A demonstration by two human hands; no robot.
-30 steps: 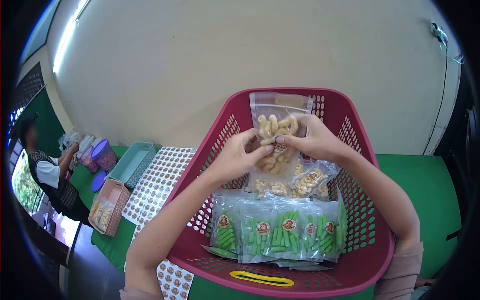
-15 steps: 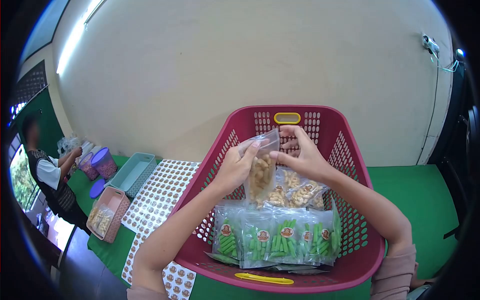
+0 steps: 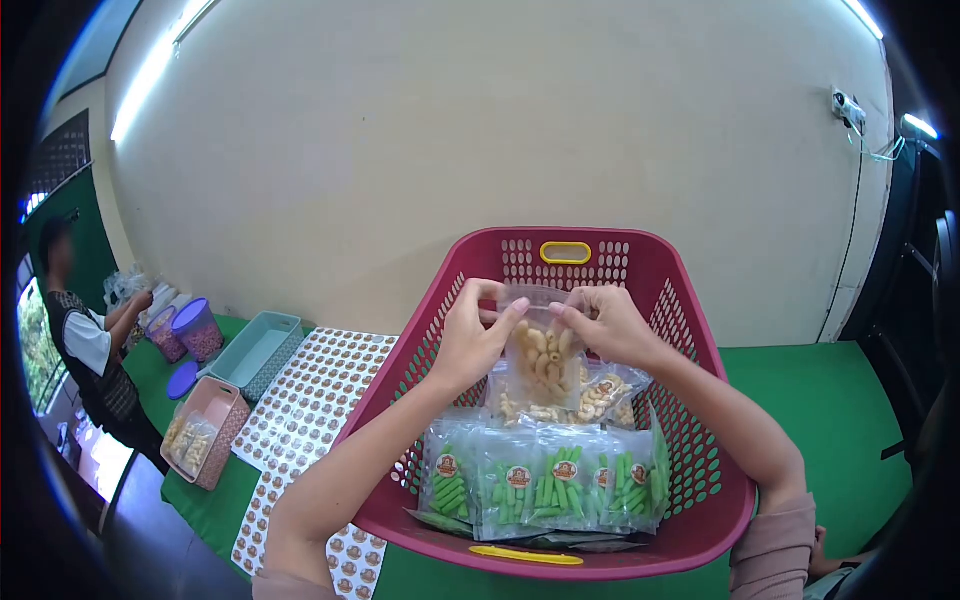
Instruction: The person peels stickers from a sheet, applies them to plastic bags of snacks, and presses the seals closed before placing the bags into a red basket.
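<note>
Left hand [image 3: 470,340] and right hand [image 3: 610,325] pinch the top corners of a clear snack bag [image 3: 543,358] between them — mid-frame, above the red basket [image 3: 700,300], behind the green snack packs [image 3: 545,485] — sticker sheets [image 3: 310,395] lower left.

Glossy clear plastic pouch [image 3: 541,352]; perforated red plastic basket [image 3: 700,300].

Both hands, left hand [image 3: 470,340] and right hand [image 3: 610,325], pinch a snack bag [image 3: 540,355] over the red basket [image 3: 700,300].
</note>
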